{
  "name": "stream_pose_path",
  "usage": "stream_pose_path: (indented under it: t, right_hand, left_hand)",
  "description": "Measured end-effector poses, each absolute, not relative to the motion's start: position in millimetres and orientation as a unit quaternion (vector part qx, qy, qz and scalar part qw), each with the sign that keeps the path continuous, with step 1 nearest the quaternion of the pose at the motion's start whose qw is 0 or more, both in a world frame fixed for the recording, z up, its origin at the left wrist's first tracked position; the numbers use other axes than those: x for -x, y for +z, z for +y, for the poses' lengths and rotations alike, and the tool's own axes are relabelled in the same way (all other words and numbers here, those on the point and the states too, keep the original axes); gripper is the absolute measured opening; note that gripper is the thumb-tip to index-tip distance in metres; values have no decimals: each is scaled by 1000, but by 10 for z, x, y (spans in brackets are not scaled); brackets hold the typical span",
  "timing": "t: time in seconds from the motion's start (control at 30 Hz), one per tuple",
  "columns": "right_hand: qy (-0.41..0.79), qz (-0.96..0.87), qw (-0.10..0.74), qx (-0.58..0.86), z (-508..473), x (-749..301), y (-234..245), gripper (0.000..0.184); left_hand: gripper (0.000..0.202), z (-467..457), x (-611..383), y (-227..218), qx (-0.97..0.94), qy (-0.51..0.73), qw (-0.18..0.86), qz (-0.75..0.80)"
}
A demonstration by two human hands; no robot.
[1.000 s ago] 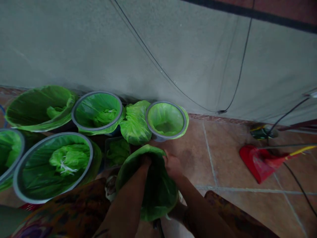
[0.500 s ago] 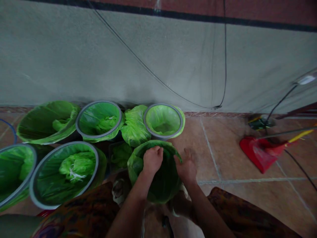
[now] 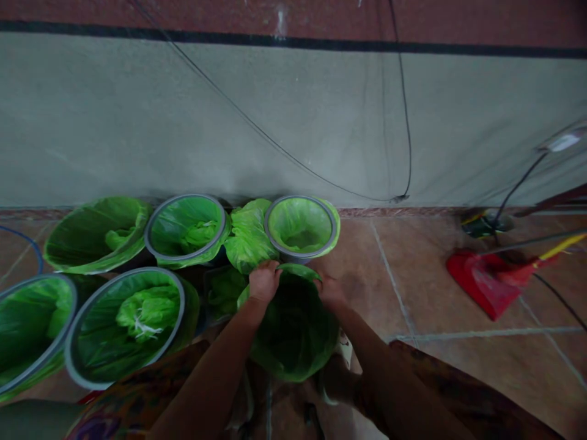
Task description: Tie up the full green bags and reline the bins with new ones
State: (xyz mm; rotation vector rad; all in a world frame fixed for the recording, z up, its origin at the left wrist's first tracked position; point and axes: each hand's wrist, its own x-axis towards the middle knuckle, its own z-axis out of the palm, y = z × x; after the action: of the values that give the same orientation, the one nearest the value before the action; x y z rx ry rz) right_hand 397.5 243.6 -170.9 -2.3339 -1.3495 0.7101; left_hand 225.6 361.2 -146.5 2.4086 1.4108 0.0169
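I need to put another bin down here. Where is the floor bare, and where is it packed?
Bare tile lies between the small grey-rimmed bin and the red dustpan, below the wall. Left of that it is crowded: lined bins touch rim to rim, and both hands, left and right, grip the green bag.

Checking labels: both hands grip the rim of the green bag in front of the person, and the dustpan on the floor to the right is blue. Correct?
Not quite. The dustpan is red, not blue, as the head view shows. The rest holds: left hand and right hand both grip the rim of the green bag.
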Motion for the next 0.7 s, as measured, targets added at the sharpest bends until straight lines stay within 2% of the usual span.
stream_pose_path:
  t: [0.13,0.27,0.33,0.4,0.53,0.7]
  right_hand:
    - [237,-405,161,868,2134,-3777,-1701,36]
    - [227,-349,166,894,1837,-3693,-1702,40]
    - [194,-362,173,895,1829,-3748,-1638,53]
    - [170,-385,191,887,1968,-3843,-1522,59]
    - [208,-452,229,836,2519,-3960,-1329,44]
    - [242,-528,174,795,2879,-3831,-1494,36]
  left_hand:
    - [28,3495,-2356,-1515,-880,16,158,447]
    - [55,3384,-2400,-1422,-887,64,140,435]
    - [64,3363,-2356,-1315,-868,99,142,465]
    - [64,3378,-2269,-1207,-831,115,150,524]
    - [55,3490,-2046,-1111,-748,67,180,635]
    - [45,3543,-1843,-1231,-701,-49,282,653]
